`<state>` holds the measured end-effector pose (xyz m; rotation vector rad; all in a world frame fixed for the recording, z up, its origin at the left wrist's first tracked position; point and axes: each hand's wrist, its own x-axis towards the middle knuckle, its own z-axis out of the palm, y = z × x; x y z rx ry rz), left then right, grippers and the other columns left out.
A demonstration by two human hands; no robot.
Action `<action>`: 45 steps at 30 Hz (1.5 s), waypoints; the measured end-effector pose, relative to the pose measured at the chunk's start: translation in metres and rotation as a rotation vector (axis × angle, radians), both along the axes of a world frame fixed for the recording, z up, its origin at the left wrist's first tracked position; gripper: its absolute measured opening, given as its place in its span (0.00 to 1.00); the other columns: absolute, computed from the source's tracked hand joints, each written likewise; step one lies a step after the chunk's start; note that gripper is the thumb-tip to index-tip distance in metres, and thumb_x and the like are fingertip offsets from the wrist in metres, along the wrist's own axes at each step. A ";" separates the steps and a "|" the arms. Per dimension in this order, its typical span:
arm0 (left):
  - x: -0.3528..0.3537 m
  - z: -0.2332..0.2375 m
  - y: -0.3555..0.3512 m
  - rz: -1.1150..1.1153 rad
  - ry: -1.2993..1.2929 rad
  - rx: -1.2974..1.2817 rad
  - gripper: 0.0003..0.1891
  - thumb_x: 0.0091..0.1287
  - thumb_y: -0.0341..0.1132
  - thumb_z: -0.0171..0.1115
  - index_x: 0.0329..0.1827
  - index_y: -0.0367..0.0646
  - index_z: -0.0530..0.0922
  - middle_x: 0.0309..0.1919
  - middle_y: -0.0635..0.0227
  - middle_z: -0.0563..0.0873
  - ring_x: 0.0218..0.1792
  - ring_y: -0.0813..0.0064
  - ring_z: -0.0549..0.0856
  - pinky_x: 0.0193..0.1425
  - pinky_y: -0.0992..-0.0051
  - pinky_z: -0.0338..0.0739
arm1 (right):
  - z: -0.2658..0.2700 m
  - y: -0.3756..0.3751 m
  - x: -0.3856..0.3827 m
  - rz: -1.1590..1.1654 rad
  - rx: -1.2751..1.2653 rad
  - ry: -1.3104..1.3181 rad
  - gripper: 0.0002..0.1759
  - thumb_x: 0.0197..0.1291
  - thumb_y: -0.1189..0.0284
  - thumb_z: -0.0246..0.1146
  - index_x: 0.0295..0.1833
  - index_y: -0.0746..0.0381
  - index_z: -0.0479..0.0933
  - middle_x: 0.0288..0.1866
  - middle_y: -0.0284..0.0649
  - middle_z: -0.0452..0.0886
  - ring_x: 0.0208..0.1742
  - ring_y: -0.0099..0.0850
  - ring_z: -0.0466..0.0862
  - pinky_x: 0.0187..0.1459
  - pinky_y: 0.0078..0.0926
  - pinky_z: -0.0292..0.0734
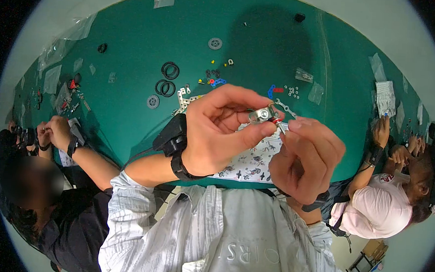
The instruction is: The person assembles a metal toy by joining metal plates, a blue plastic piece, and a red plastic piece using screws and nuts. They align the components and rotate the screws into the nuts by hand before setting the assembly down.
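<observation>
My left hand (218, 131) is closed, pinching a small metal construction-kit assembly (262, 115) between thumb and fingertips. A bit of red shows at the assembly's right side. My right hand (308, 159) is closed too, its thumb and forefinger on a thin metal rod (281, 127) that meets the assembly; whether it is a screw or a tool cannot be made out. Both hands are raised over a printed instruction sheet (250, 165), partly hidden by them. Just behind the fingers a small silver spanner (285, 106) lies on the green table (194, 30).
Black rubber rings (170, 70), a grey wheel (215, 43), perforated metal strips (184, 100), blue brackets (220, 82) and several nuts (293, 92) lie beyond my hands. A plastic bag (304, 75) is farther right. Co-workers sit left (73, 217) and right (377, 205).
</observation>
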<state>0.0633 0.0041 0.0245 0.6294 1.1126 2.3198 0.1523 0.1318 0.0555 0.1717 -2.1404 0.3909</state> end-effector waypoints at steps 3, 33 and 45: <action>-0.002 -0.001 -0.001 0.035 0.090 -0.019 0.17 0.62 0.24 0.72 0.51 0.35 0.76 0.46 0.52 0.88 0.49 0.61 0.88 0.55 0.64 0.83 | -0.003 -0.002 0.000 0.022 -0.057 0.001 0.13 0.55 0.91 0.65 0.45 0.68 0.77 0.45 0.47 0.83 0.44 0.39 0.84 0.42 0.32 0.88; 0.000 0.015 -0.008 -0.178 -0.213 -0.079 0.13 0.62 0.23 0.71 0.46 0.35 0.76 0.43 0.51 0.87 0.43 0.63 0.89 0.45 0.70 0.85 | 0.028 0.033 0.007 0.240 0.364 -0.026 0.15 0.44 0.83 0.73 0.41 0.71 0.85 0.46 0.51 0.86 0.47 0.43 0.85 0.43 0.36 0.91; -0.009 0.001 -0.007 -0.088 0.205 0.197 0.18 0.58 0.20 0.74 0.45 0.43 0.74 0.39 0.58 0.84 0.48 0.57 0.86 0.51 0.66 0.83 | 0.022 0.002 0.012 0.241 -0.126 -0.060 0.17 0.44 0.85 0.74 0.43 0.67 0.84 0.44 0.45 0.86 0.45 0.40 0.86 0.45 0.33 0.88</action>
